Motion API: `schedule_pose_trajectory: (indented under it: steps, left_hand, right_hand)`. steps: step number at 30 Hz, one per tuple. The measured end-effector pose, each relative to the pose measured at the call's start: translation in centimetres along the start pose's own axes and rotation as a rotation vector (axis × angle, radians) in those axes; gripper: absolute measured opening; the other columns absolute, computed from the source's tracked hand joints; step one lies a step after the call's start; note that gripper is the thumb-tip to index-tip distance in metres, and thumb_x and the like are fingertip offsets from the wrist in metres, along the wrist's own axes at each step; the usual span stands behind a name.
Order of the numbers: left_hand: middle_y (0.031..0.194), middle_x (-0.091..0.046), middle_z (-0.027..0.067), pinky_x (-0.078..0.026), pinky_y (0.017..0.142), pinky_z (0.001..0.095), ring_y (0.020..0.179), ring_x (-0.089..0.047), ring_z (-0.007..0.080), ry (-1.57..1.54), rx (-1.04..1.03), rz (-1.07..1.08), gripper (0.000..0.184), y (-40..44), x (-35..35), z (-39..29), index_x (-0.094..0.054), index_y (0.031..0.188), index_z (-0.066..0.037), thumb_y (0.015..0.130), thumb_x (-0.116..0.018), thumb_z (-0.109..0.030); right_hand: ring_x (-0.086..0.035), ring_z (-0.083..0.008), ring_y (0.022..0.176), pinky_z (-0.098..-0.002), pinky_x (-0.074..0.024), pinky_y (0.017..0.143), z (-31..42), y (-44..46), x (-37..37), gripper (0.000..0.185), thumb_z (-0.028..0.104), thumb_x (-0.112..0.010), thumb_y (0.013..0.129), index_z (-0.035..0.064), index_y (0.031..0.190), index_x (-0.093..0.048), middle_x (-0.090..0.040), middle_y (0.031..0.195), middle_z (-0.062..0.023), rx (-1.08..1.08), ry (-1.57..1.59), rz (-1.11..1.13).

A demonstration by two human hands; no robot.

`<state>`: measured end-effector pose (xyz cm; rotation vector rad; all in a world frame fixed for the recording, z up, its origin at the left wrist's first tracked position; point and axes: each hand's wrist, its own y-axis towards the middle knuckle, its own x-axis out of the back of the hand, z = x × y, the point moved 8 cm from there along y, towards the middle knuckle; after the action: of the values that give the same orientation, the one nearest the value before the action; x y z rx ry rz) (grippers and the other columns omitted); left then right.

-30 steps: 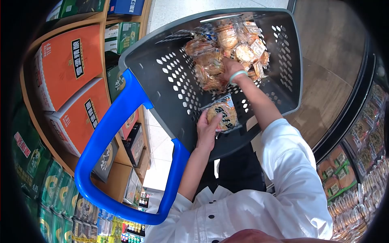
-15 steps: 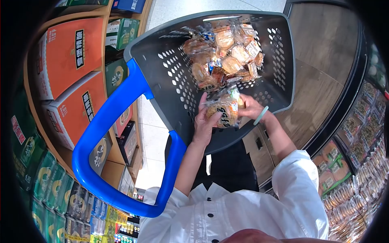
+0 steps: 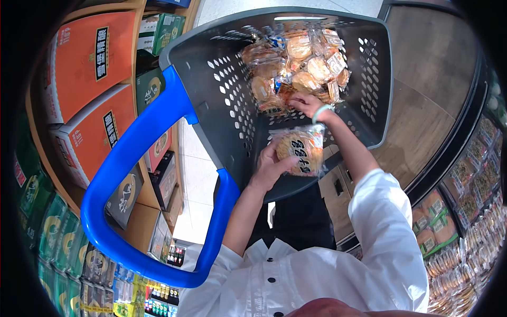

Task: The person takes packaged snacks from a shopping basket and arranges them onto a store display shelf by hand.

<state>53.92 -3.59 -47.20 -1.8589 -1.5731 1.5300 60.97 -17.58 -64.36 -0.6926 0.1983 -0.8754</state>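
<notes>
The fingertips of your right hand [image 3: 310, 104] are lost among shiny wrapping, so I cannot tell whether they grip anything; the hand is loosely bent at the lower edge of the heap. Most fingers of your left hand [image 3: 270, 168] are hidden behind the clear packet [image 3: 311, 148] they pinch, your thumb lying across its front. Dark rounded corners cut off the shelves at both sides. You have that packet over the near part of the grey basket [image 3: 381, 74], apart from the pile of wrapped packets [image 3: 318, 68] farther in; overlaps and glare make these hard to count. The basket is rigid and pierced with oval holes, its thick blue handle [image 3: 96, 214] smooth and looped. Crinkled film covers round, golden, rough-looking pieces, and bold black characters mark your held packet. A pale, smooth bracelet [image 3: 321, 111] rings your right wrist.
</notes>
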Motion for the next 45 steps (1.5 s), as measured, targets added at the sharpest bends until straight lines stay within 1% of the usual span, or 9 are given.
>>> schedule_pose_trajectory:
  steps: [5,6,9,16,22,29,31,35,45]
  left_hand:
    - [0.130,-0.047,0.0082,-0.039,0.102,0.0324,0.120,-0.048,0.0173,0.003,-0.141,0.068,0.083,-0.2,-0.6,-1.6,-0.032,0.144,-0.004,0.075,-0.076,-0.011]
    - [0.130,-0.046,0.0095,-0.036,0.104,0.0336,0.122,-0.046,0.0187,-0.029,-0.121,0.072,0.098,-0.4,-1.0,-2.1,-0.019,0.150,-0.006,0.072,-0.078,-0.014]
    - [0.129,-0.046,0.0099,-0.037,0.102,0.0327,0.120,-0.048,0.0183,-0.078,-0.148,0.101,0.103,-0.6,-1.8,-3.0,-0.014,0.151,-0.007,0.071,-0.078,-0.015]
    - [0.116,-0.057,0.0076,-0.046,0.092,0.0297,0.106,-0.057,0.0160,-0.158,0.004,0.083,0.090,-0.6,-1.0,-1.8,-0.031,0.142,0.001,0.070,-0.080,-0.021]
    - [0.112,-0.061,0.0084,-0.052,0.084,0.0303,0.100,-0.062,0.0159,-0.282,0.099,0.046,0.070,-0.9,-0.5,-0.4,-0.044,0.130,0.002,0.072,-0.077,-0.021]
    - [0.117,-0.060,0.0081,-0.048,0.095,0.0384,0.108,-0.060,0.0209,-0.456,0.106,0.056,0.058,-0.9,-0.2,0.7,-0.044,0.131,-0.003,0.080,-0.069,-0.014]
    - [0.119,-0.060,0.0074,-0.048,0.096,0.0410,0.110,-0.059,0.0220,-0.509,0.135,0.067,0.057,-1.7,-0.1,0.9,-0.045,0.131,-0.005,0.081,-0.069,-0.013]
    - [0.127,-0.058,0.0103,-0.038,0.105,0.0541,0.123,-0.051,0.0311,-0.536,0.153,0.049,0.054,-4.5,-0.3,1.2,-0.050,0.131,-0.008,0.083,-0.067,-0.025]
    - [0.133,-0.054,0.0114,-0.032,0.110,0.0494,0.126,-0.048,0.0298,-0.450,0.194,0.312,0.056,-12.7,-5.5,-3.1,-0.046,0.135,-0.007,0.087,-0.060,-0.032]
  right_hand:
    - [-0.056,-0.0307,0.113,-0.0393,-0.0443,0.096,-1.1,5.7,-3.5,0.055,0.035,-0.067,0.084,0.0034,0.126,-0.050,-0.058,0.121,-0.0175,-0.127,-0.420,0.097]
    - [-0.054,-0.0328,0.118,-0.0405,-0.0431,0.099,-1.7,6.4,-4.1,0.062,0.037,-0.068,0.082,0.0033,0.130,-0.047,-0.055,0.127,-0.0190,-0.133,-0.517,0.116]
    - [-0.047,-0.0345,0.124,-0.0415,-0.0402,0.103,-3.0,7.4,-6.4,0.075,0.039,-0.069,0.080,0.0016,0.137,-0.038,-0.050,0.133,-0.0213,-0.155,-0.639,0.184]
    - [-0.050,-0.0323,0.122,-0.0403,-0.0416,0.102,-4.8,8.5,-8.5,0.079,0.043,-0.071,0.075,0.0022,0.136,-0.041,-0.050,0.132,-0.0220,-0.310,-0.754,0.176]
    - [-0.059,-0.0311,0.110,-0.0387,-0.0471,0.095,-3.5,6.8,-6.3,0.063,0.040,-0.072,0.073,0.0059,0.123,-0.055,-0.061,0.119,-0.0187,-0.252,-0.643,0.168]
    - [-0.064,-0.0259,0.099,-0.0352,-0.0486,0.088,-0.6,-2.8,2.1,0.060,0.032,-0.078,0.068,0.0004,0.116,-0.060,-0.067,0.105,-0.0170,-0.461,-0.201,-0.045]
    - [-0.063,-0.0201,0.088,-0.0329,-0.0484,0.082,1.1,-5.7,4.4,0.057,0.027,-0.080,0.069,0.0008,0.116,-0.061,-0.068,0.098,-0.0132,-0.293,-0.113,-0.250]
    - [-0.062,-0.0176,0.095,-0.0313,-0.0476,0.087,7.4,-14.3,7.0,0.053,0.028,-0.081,0.070,0.0010,0.113,-0.062,-0.068,0.104,-0.0105,-0.304,0.162,-0.440]
    - [-0.060,-0.0104,0.098,-0.0260,-0.0448,0.089,20.9,-35.0,2.3,0.040,0.016,-0.072,0.084,-0.0005,0.117,-0.058,-0.065,0.106,-0.0044,0.028,0.900,-0.837]
